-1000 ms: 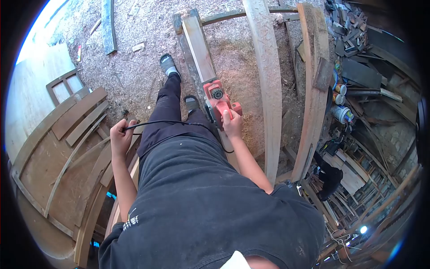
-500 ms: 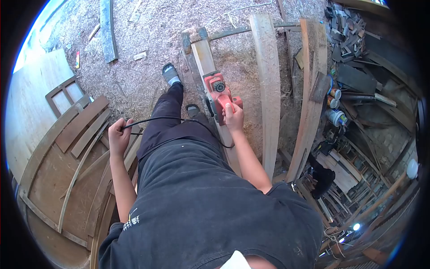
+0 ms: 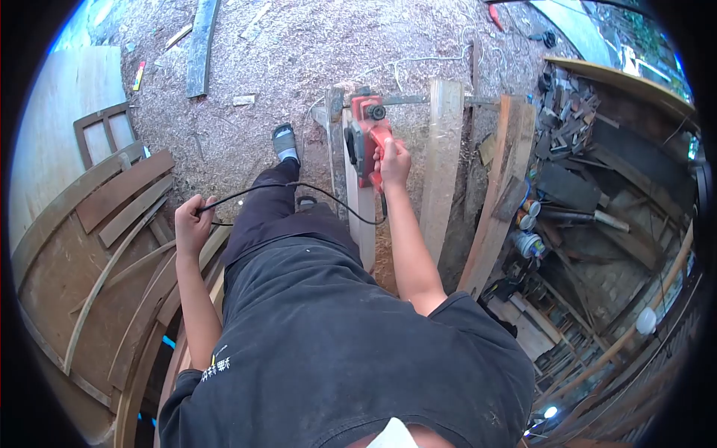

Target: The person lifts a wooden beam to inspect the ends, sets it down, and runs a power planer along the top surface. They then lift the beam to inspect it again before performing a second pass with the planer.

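My right hand is wrapped round the handle of a red electric planer. The planer rests on a narrow wooden board, close to the board's far end. A black power cord runs from the back of the tool, loops across in front of my legs and reaches my left hand. That hand is closed on the cord, held out to my left side and away from the wood. The planer's underside is hidden against the board.
Two longer boards, a pale plank and a reddish beam, lie to the right. Curved wooden pieces lean at left. Wood shavings cover the ground. Offcuts and paint cans sit at far right.
My right hand has pushed the planer forward along the board to near its far end. The cord has stretched out ahead with it, while my left hand keeps hold.
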Motion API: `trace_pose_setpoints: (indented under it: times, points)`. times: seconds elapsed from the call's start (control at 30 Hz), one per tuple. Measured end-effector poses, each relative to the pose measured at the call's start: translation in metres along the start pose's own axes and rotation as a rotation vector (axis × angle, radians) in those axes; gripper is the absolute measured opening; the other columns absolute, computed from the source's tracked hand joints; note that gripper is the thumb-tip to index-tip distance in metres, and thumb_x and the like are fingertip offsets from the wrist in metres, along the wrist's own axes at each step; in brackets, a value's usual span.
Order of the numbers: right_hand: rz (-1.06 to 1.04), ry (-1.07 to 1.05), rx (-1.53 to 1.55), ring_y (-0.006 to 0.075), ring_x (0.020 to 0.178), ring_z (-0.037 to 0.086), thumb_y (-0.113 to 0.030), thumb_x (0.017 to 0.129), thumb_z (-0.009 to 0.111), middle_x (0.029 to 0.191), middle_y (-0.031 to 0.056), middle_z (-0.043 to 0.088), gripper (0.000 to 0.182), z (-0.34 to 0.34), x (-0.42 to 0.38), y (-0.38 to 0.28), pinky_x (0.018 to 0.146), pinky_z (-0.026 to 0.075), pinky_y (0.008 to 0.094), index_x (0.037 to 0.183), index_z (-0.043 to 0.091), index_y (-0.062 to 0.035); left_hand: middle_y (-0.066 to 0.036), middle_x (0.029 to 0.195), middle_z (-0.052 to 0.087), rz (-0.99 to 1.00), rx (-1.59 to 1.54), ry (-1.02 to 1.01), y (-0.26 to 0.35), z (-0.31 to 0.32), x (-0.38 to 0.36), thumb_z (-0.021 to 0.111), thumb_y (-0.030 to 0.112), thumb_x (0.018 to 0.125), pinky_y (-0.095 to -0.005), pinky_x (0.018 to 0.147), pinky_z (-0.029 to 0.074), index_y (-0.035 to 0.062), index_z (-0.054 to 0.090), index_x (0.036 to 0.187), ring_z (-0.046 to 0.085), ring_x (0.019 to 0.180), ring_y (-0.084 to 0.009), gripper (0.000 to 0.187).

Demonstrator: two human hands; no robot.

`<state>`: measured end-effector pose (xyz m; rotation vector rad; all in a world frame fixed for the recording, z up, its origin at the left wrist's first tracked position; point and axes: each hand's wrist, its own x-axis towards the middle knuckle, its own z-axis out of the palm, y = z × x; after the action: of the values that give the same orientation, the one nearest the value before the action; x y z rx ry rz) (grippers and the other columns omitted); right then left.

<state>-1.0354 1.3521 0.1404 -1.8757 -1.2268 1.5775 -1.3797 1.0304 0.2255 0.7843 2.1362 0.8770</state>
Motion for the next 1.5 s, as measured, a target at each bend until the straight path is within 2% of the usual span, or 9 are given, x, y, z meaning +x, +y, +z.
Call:
trace_pose_setpoints:
  times: [0.27, 0.33, 0.53, 0.63, 0.7, 0.87, 1.07, 1.3, 1.5]
  points:
    - [-0.082, -0.026, 0.200, 0.0127, 0.042, 0.052, -0.032, 0.103, 0.054, 0.066, 0.0075, 0.064, 0.040, 0.050, 0.063, -0.098, 0.037, 0.039, 0.0288, 0.082, 0.066, -0.0007, 0.000, 0.063, 0.037, -0.040, -0.048, 0.079, -0.024, -0.018, -0.013, 0.074, 0.013, 0.099, -0.0313, 0.051, 0.026, 0.0011, 0.041, 0.073, 0.031, 0.062, -0.0072, 0.043]
    - [-0.108, -0.089, 0.204, 0.0154, 0.046, 0.055, -0.034, 0.103, 0.050, 0.077, 0.0095, 0.066, 0.040, 0.050, 0.071, -0.119, 0.039, 0.043, 0.0299, 0.101, 0.067, 0.0016, 0.001, 0.064, 0.038, -0.022, -0.066, 0.103, -0.022, -0.026, -0.020, 0.074, 0.011, 0.098, -0.0305, 0.052, 0.026, 0.0014, 0.042, 0.073, 0.032, 0.062, -0.0070, 0.043]
    - [-0.169, -0.109, 0.234, 0.0140, 0.048, 0.053, -0.034, 0.102, 0.053, 0.078, 0.0089, 0.066, 0.037, 0.026, 0.027, -0.142, 0.042, 0.042, 0.0278, 0.099, 0.068, 0.0002, 0.003, 0.065, 0.032, 0.018, 0.003, 0.272, -0.027, -0.076, -0.062, 0.075, 0.017, 0.100, -0.0298, 0.052, 0.023, 0.0043, 0.038, 0.070, 0.029, 0.063, -0.0061, 0.049]
    - [-0.112, -0.101, 0.215, 0.0140, 0.053, 0.055, -0.041, 0.103, 0.051, 0.082, 0.0063, 0.066, 0.041, -0.007, -0.015, -0.119, 0.046, 0.044, 0.0293, 0.109, 0.069, -0.0045, 0.003, 0.065, 0.031, 0.114, 0.107, 0.441, -0.019, -0.111, -0.097, 0.074, 0.016, 0.101, -0.0298, 0.052, 0.023, 0.0042, 0.038, 0.069, 0.028, 0.063, -0.0068, 0.049]
    - [-0.087, -0.108, 0.277, 0.0141, 0.053, 0.054, -0.041, 0.103, 0.051, 0.081, 0.0059, 0.066, 0.041, -0.034, -0.049, -0.091, 0.046, 0.044, 0.0294, 0.108, 0.069, -0.0046, 0.001, 0.065, 0.029, 0.302, 0.175, 0.610, -0.005, -0.130, -0.125, 0.073, 0.013, 0.101, -0.0303, 0.052, 0.023, 0.0047, 0.036, 0.069, 0.027, 0.061, -0.0091, 0.049]
    - [-0.016, -0.130, 0.391, 0.0143, 0.051, 0.054, -0.042, 0.103, 0.051, 0.081, 0.0056, 0.066, 0.043, -0.095, -0.141, -0.018, 0.045, 0.044, 0.0293, 0.109, 0.070, -0.0041, -0.003, 0.066, 0.027, 0.461, 0.286, 0.739, 0.028, -0.127, -0.211, 0.074, 0.007, 0.099, -0.0316, 0.051, 0.023, 0.0053, 0.034, 0.070, 0.026, 0.059, -0.0131, 0.049]
    - [-0.112, -0.056, 0.338, 0.0139, 0.049, 0.057, -0.035, 0.101, 0.056, 0.081, 0.0089, 0.068, 0.041, -0.160, -0.240, 0.061, 0.041, 0.044, 0.0267, 0.108, 0.070, 0.0031, -0.007, 0.064, 0.029, 0.582, 0.371, 0.679, 0.020, -0.080, -0.314, 0.074, 0.008, 0.098, -0.0361, 0.050, 0.025, 0.0026, 0.035, 0.070, 0.027, 0.056, -0.0194, 0.048]
    - [-0.150, -0.047, 0.354, 0.0132, 0.049, 0.056, -0.039, 0.100, 0.059, 0.080, 0.0075, 0.068, 0.039, -0.223, -0.315, 0.122, 0.041, 0.045, 0.0283, 0.104, 0.070, -0.0024, -0.010, 0.062, 0.031, 0.723, 0.274, 0.664, 0.024, -0.053, -0.395, 0.073, 0.003, 0.094, -0.0382, 0.050, 0.027, 0.0030, 0.037, 0.069, 0.032, 0.052, -0.0235, 0.044]
    - [-0.136, 0.079, 0.353, 0.0136, 0.048, 0.057, -0.041, 0.099, 0.061, 0.080, 0.0083, 0.070, 0.040, -0.240, -0.390, 0.161, 0.041, 0.045, 0.0280, 0.100, 0.072, -0.0024, -0.012, 0.061, 0.035, 0.666, 0.228, 0.505, -0.012, -0.036, -0.435, 0.072, 0.004, 0.092, -0.0421, 0.052, 0.031, 0.0033, 0.038, 0.067, 0.039, 0.053, -0.0296, 0.042]
